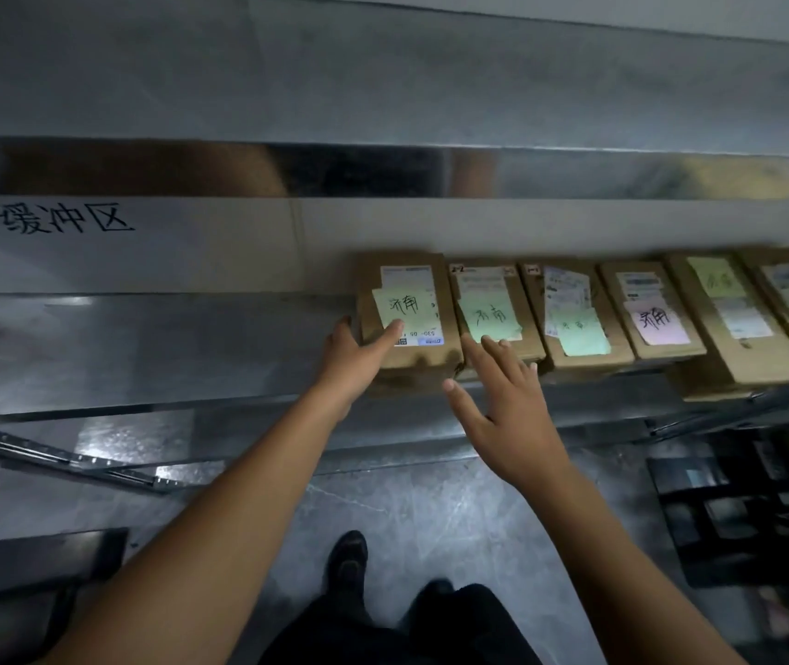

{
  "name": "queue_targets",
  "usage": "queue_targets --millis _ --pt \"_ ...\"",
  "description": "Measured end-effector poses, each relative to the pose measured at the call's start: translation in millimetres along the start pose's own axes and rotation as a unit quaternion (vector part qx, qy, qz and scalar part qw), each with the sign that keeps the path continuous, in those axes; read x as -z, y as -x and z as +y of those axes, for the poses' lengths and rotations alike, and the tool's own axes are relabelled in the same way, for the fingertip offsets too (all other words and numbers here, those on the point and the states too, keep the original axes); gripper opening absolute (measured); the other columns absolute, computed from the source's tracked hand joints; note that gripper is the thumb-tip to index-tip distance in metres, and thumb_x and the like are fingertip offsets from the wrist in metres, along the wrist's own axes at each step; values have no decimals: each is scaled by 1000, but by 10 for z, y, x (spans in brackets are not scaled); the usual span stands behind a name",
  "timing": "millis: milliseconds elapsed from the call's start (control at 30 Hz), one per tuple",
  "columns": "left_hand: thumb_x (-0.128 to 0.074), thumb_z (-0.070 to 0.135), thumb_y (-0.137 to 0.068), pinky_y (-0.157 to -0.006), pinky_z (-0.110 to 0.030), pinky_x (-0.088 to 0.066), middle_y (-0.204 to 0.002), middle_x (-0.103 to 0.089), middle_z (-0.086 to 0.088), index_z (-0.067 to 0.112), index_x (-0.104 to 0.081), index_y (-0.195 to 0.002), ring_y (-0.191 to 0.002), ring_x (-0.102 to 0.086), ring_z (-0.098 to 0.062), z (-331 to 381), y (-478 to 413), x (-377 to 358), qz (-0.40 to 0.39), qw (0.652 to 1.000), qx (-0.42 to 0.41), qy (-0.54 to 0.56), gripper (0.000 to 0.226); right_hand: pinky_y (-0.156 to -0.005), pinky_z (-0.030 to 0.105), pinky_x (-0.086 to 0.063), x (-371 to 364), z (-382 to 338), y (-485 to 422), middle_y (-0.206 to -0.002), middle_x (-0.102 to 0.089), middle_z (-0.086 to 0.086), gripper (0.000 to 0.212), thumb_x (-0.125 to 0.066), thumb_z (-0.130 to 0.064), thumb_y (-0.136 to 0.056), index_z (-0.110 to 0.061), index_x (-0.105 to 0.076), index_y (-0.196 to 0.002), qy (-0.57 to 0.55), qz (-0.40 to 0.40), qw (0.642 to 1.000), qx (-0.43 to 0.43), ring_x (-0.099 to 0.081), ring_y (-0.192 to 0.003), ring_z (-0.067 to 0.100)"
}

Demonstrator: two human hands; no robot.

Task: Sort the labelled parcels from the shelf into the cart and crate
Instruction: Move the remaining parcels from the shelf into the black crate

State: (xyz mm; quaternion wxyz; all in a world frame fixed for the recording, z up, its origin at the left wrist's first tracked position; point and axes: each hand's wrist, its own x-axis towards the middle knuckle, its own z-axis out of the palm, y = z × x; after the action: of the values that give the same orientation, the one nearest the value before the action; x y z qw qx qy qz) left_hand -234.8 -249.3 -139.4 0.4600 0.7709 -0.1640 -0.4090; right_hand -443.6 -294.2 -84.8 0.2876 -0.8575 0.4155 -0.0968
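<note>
Several brown cardboard parcels lie in a row on a metal shelf (143, 348), each with a shipping label and a handwritten sticky note. My left hand (359, 352) reaches to the leftmost parcel (430, 285), its straight fingers touching the green note and the box's left side. My right hand (502, 400) hovers with spread, straight fingers at the front of the second parcel (493, 290), which has a green note; the fingertips reach its near edge. Further right sit a parcel with a green note (574, 319) and a parcel with a pink note (656, 309).
The shelf's left half is bare metal, with handwritten characters on the white strip (61, 218) above it. A black crate (742, 511) stands on the floor at the right. A dark flat cart platform (37, 568) sits at the lower left. My feet stand on grey floor below.
</note>
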Motion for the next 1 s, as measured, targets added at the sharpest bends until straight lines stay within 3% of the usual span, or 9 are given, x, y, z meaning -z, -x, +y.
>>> queue_targets --millis 100,167,300,433,533,633,767,900,1000 --pt "-75 54 -88 -96 -34 -50 -132 -63 6 19 -44 -147 -122 -61 -18 -43 -62 -138 13 997 -9 73 76 -127 44 2 29 108 -100 -169 -22 -3 67 -40 -62 -100 -37 -27 -160 0 -20 1000 6 -5 -158 15" --pt "-77 46 -90 -94 -31 -51 -127 -69 6 21 -51 -141 -119 -65 -16 -100 -28 -211 22 994 -18 102 63 -125 41 6 47 205 -168 -170 -21 -2 66 -40 -60 -100 -37 -27 -161 0 -36 999 12 -4 -159 17" --pt "-81 47 -85 -106 -43 -52 -130 -69 8 29 -49 -145 -119 -65 -11 -189 146 -276 37 991 -22 129 71 -128 49 4 106 373 -340 -172 -15 -1 72 -38 -65 -99 -35 -22 -163 -10 -62 997 37 5 -159 16" --pt "-75 43 -90 -96 -49 -50 -125 -64 22 39 -39 -148 -111 -62 -4 -173 373 -383 30 983 22 179 68 -127 53 4 105 498 -598 -173 -4 5 78 -38 -67 -99 -29 -18 -164 28 -73 994 70 19 -157 22" --pt "-78 46 -78 -108 -63 -43 -131 -64 17 42 -40 -142 -122 -61 -17 -231 465 -462 35 974 35 222 74 -126 56 7 9 601 -754 -173 1 9 85 -31 -78 -96 -27 -21 -164 59 -96 989 97 24 -155 28" --pt "-76 43 -78 -111 -62 -41 -135 -63 14 39 -40 -142 -123 -61 -16 -282 559 -544 56 965 30 253 73 -124 57 13 -84 695 -794 -172 6 11 95 -18 -85 -86 -29 -28 -162 79 -76 984 141 26 -154 33" --pt "-73 44 -84 -108 -63 -44 -140 -64 8 34 -41 -148 -128 -62 -22 -402 826 -693 105 948 15 299 72 -122 51 18 -79 663 -677 -172 8 9 88 -29 -81 -90 -29 -29 -162 60 -69 977 192 27 -154 32" --pt "-75 48 -88 -103 -62 -46 -134 -67 16 40 -43 -143 -120 -67 -15 -620 1269 -761 169 927 10 335 64 -125 55 10 -134 476 -442 -173 9 3 98 -31 -86 -85 -29 -20 -164 -5 -124 963 241 27 -155 25" --pt "-68 50 -84 -102 -49 -49 -129 -68 23 47 -42 -142 -113 -69 -6 -787 1685 -726 221 909 -1 354 64 -126 56 3 -278 300 -177 -172 11 -2 103 -35 -89 -81 -34 -10 -164 -46 -203 943 258 22 -156 23"
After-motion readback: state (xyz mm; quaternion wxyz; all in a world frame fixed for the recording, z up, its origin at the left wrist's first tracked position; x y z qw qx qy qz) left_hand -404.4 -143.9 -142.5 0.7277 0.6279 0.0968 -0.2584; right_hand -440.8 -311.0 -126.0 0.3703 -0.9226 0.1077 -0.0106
